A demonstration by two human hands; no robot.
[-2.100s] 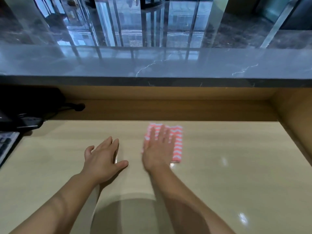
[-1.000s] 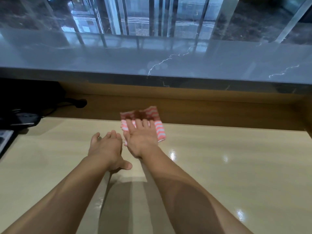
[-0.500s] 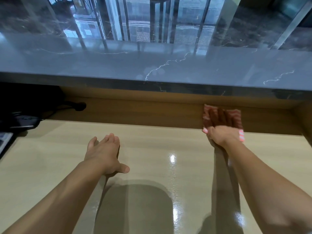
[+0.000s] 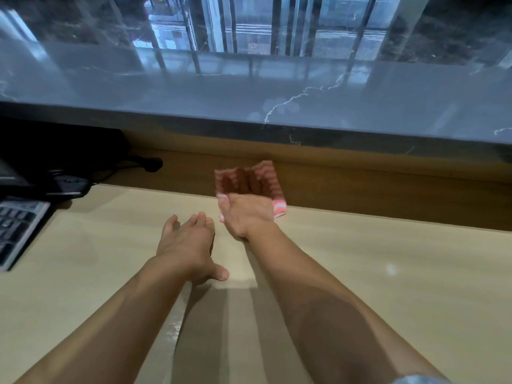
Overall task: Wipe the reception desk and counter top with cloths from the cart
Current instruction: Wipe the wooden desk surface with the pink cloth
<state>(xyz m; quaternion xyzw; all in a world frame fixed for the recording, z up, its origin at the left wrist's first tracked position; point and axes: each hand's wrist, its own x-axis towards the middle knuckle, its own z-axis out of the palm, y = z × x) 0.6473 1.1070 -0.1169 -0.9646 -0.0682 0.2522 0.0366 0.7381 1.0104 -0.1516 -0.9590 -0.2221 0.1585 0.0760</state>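
Two bare forearms extend forward over the reception desk (image 4: 388, 273). The left hand (image 4: 188, 245) rests palm-down on the desk surface, fingers straight and loosely spread, holding nothing; its function is judged to be a brace for the forward reach. Just beyond it and to its right, the right hand (image 4: 246, 214) presses flat, fingers extended, on the striped cloth (image 4: 279, 207). The cloth sits at the rear edge of the desk and runs up against the wooden back panel (image 4: 360, 187). Flat pressure keeps it in contact at this corner joint. To the left, a keyboard (image 4: 16, 225), a black device (image 4: 66, 185) and cables (image 4: 133, 164) limit a leftward stroke. Above the panel, the marble counter top (image 4: 249, 87) overhangs and shades the fingers; whether it has been wiped cannot be told.
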